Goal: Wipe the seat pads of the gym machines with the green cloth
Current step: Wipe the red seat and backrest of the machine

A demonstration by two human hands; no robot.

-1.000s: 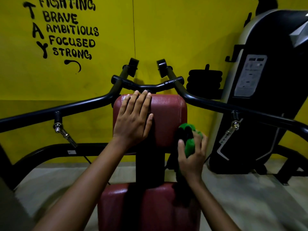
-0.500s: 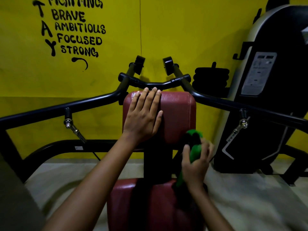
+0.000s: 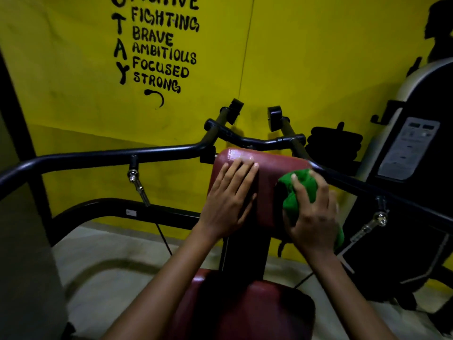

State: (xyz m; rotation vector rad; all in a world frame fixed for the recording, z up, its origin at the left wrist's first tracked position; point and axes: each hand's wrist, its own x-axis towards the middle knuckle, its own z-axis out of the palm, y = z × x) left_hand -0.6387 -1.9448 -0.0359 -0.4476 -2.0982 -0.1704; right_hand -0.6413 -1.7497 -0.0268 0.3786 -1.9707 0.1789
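The yellow wall [image 3: 306, 69] is being shown smooth and matt, lettered in black paint; the black machine frame [image 3: 110, 155] of round, glossy tubing is being seen curving around the pads; the upper pad [image 3: 267, 165], a rounded block of dark red, faintly shiny vinyl, is being steadied by the left hand [image 3: 228, 204], which is being laid flat on its left half with fingers straight and close together; the lower seat pad [image 3: 245, 312] is being left untouched below; the right hand [image 3: 313, 217] is being pressed against the upper pad's right side, its fingers being curled over the bunched, soft green cloth [image 3: 291, 192].
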